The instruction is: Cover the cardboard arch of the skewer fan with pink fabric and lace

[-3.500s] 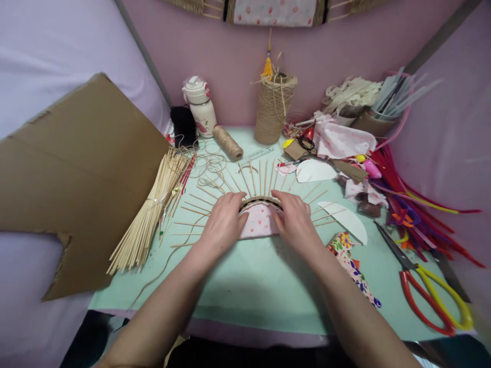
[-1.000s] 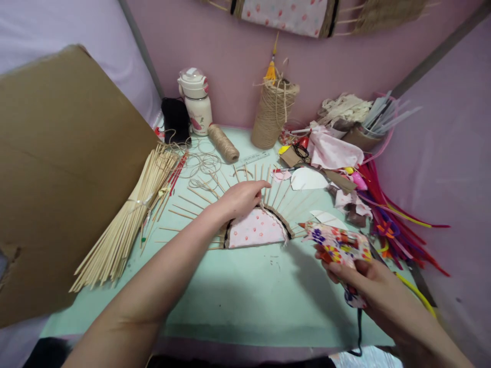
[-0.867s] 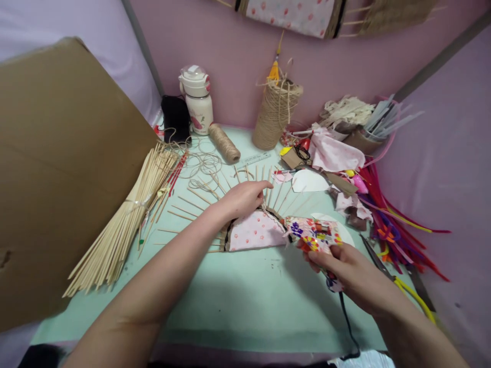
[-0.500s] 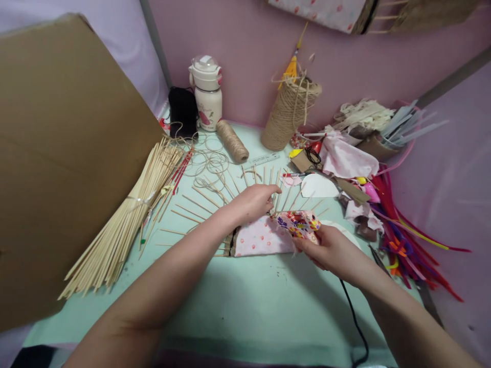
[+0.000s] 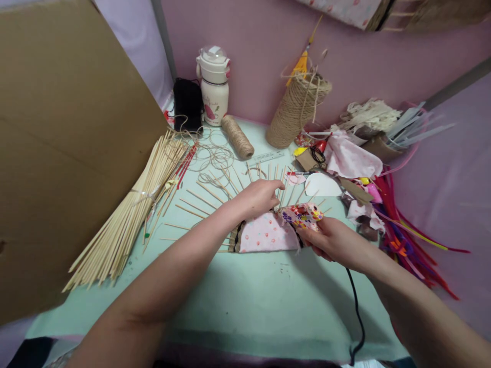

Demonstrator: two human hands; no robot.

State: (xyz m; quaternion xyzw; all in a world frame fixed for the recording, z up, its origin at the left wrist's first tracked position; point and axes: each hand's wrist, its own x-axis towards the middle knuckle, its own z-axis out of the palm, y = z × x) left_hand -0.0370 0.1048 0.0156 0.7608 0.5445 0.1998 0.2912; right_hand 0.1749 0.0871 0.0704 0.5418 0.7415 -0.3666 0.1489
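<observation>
A half-round fan piece covered in pink dotted fabric (image 5: 264,235) lies on the mint table, with thin bamboo sticks (image 5: 207,197) fanning out from its curved edge. My left hand (image 5: 259,197) rests on the top of that curved edge, fingers curled down onto it. My right hand (image 5: 330,240) grips a glue gun wrapped in flowered fabric (image 5: 301,215), its nose pointing left at the fan's upper right rim. A black cord (image 5: 356,312) trails from the gun toward me.
A bundle of bamboo sticks (image 5: 130,209) and a big cardboard sheet (image 5: 57,148) fill the left. At the back stand a white bottle (image 5: 214,87), a twine spool (image 5: 238,137) and a twine cone (image 5: 295,110). Fabric scraps and pipe cleaners (image 5: 402,220) crowd the right.
My right hand picked up the flowered glue gun from the right and brought it left to the fan's rim. My left hand stayed on the fan's top edge.
</observation>
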